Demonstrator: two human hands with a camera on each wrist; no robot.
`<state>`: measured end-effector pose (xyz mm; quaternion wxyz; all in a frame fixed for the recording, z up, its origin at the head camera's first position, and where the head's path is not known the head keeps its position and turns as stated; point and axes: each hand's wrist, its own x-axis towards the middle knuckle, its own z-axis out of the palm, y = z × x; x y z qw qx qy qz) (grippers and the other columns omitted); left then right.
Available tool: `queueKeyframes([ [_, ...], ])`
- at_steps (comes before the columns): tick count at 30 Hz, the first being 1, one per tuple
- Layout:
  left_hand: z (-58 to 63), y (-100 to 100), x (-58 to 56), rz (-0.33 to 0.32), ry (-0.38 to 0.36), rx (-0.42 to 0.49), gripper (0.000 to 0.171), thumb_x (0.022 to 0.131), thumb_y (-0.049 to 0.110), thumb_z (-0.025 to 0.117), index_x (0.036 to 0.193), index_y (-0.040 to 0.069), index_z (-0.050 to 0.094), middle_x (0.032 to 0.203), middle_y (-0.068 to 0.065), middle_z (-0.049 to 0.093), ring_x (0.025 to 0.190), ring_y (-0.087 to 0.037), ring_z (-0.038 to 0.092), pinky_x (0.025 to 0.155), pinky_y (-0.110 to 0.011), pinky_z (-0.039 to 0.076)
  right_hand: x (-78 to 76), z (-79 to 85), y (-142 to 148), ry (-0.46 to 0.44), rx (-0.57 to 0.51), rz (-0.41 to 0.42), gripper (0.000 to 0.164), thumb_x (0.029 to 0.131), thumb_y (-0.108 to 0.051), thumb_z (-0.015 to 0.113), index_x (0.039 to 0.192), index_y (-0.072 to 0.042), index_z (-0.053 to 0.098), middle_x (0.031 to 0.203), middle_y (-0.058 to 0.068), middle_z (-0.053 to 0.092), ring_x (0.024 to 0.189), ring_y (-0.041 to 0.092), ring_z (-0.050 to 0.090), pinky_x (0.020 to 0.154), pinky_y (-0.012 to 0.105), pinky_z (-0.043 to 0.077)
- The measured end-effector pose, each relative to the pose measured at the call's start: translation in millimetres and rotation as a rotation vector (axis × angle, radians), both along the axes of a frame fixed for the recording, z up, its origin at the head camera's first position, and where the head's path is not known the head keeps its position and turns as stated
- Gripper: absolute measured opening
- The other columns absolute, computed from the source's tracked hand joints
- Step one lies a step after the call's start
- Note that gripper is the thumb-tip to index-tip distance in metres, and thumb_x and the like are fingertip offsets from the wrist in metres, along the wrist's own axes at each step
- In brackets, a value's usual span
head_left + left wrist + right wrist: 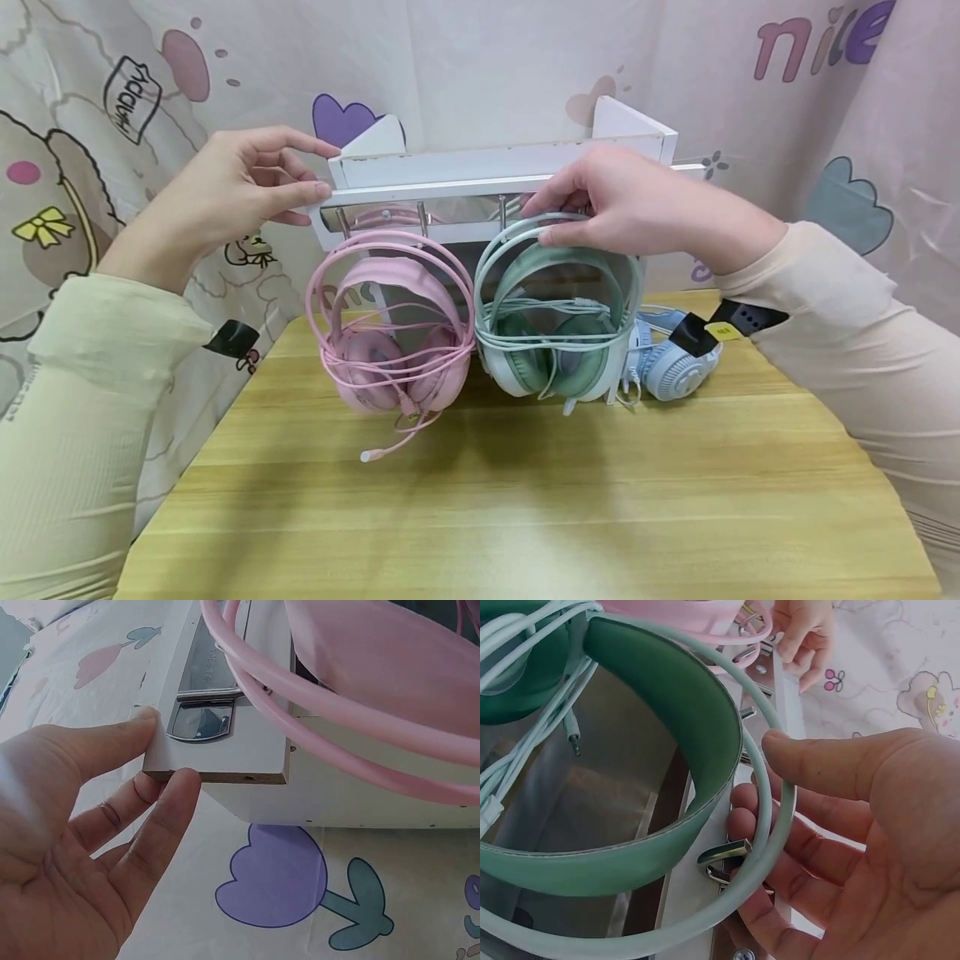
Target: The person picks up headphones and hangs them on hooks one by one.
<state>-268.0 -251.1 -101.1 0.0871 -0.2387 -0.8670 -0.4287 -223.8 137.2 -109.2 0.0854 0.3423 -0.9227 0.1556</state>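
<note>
My right hand (630, 204) grips the top of the pale green headphones (588, 358), its thumb against the slim outer bands and fingers behind them. The right wrist view puts those bands at a metal hook (724, 859). My left hand (247, 179) holds the left end of the white shelf (495, 162) between thumb and fingers, as its corner in the left wrist view confirms. Beside the green pair, pink headphones (371, 358) hang from the shelf's hooks, cable looped round the ear cups and microphone tip dangling low.
Light blue headphones (675, 367) lie on the wooden table (495, 517), behind and to the right of the green pair. A printed curtain (495, 67) closes off the back and sides. Another metal hook (422, 218) shows behind the pink bands.
</note>
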Motion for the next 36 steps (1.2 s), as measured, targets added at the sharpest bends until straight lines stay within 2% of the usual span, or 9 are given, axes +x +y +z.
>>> queueKeyframes([
  [7, 1.9, 1.5, 2.1, 0.010, 0.008, -0.024, 0.047, 0.091, 0.013, 0.075, 0.136, 0.018, 0.062, 0.094, -0.002, 0.068, 0.081, -0.009, 0.070, 0.072, -0.025, 0.065, 8.7, -0.8, -3.3, 0.077, 0.038, -0.019, 0.025, 0.096, -0.021, 0.069, 0.119, -0.016, 0.075, 0.124, 0.003, 0.072, 0.101, 0.018, 0.070, 0.087, 0.038, 0.060],
  [12, 0.8, 1.2, 1.7, 0.017, 0.007, -0.038, 0.047, 0.091, 0.013, 0.074, 0.136, 0.019, 0.062, 0.095, -0.001, 0.068, 0.082, -0.009, 0.070, 0.071, -0.024, 0.065, 11.0, -4.7, -5.8, 0.136, 0.059, -0.048, 0.026, 0.096, -0.022, 0.069, 0.120, -0.015, 0.074, 0.125, 0.004, 0.072, 0.102, 0.020, 0.067, 0.083, 0.037, 0.058],
  [16, -0.7, 1.5, 0.6, 0.005, 0.015, -0.028, 0.046, 0.091, 0.008, 0.074, 0.135, 0.018, 0.063, 0.093, 0.003, 0.069, 0.083, -0.009, 0.070, 0.071, -0.025, 0.065, 11.8, -7.5, -6.7, 0.166, 0.076, -0.078, 0.027, 0.096, -0.020, 0.069, 0.122, -0.015, 0.074, 0.118, 0.007, 0.073, 0.095, 0.021, 0.065, 0.075, 0.034, 0.054],
  [22, -1.4, 0.0, 2.2, 0.012, 0.015, -0.035, 0.045, 0.092, 0.011, 0.073, 0.135, 0.018, 0.062, 0.093, 0.001, 0.069, 0.080, -0.008, 0.070, 0.071, -0.024, 0.065, 16.9, -9.3, -8.8, 0.195, 0.099, -0.118, 0.028, 0.098, -0.020, 0.066, 0.126, -0.015, 0.070, 0.116, 0.007, 0.071, 0.094, 0.023, 0.064, 0.076, 0.035, 0.056],
  [26, -1.3, 0.0, 2.7, 0.003, 0.027, -0.027, 0.044, 0.093, 0.005, 0.071, 0.135, 0.018, 0.063, 0.091, 0.004, 0.069, 0.080, -0.008, 0.070, 0.070, -0.025, 0.065, 20.9, -10.0, -9.4, 0.202, 0.106, -0.131, 0.030, 0.098, -0.019, 0.065, 0.128, -0.014, 0.069, 0.120, 0.008, 0.071, 0.095, 0.025, 0.065, 0.074, 0.036, 0.057],
  [31, -1.1, 0.9, 3.0, -0.005, 0.036, -0.026, 0.045, 0.093, 0.004, 0.071, 0.134, 0.018, 0.063, 0.091, 0.004, 0.070, 0.080, -0.008, 0.070, 0.071, -0.025, 0.065, 23.8, -11.7, -8.9, 0.181, 0.140, -0.128, 0.036, 0.099, -0.020, 0.065, 0.134, -0.012, 0.065, 0.133, 0.011, 0.066, 0.113, 0.030, 0.065, 0.088, 0.044, 0.060],
  [36, -0.6, 1.5, 5.6, 0.013, 0.022, -0.049, 0.046, 0.092, 0.012, 0.074, 0.136, 0.019, 0.062, 0.094, 0.000, 0.069, 0.079, -0.008, 0.070, 0.071, -0.025, 0.065, 24.0, -13.4, -8.0, 0.181, 0.156, -0.108, 0.040, 0.097, -0.020, 0.067, 0.136, -0.009, 0.063, 0.136, 0.014, 0.063, 0.119, 0.032, 0.062, 0.097, 0.048, 0.057],
])
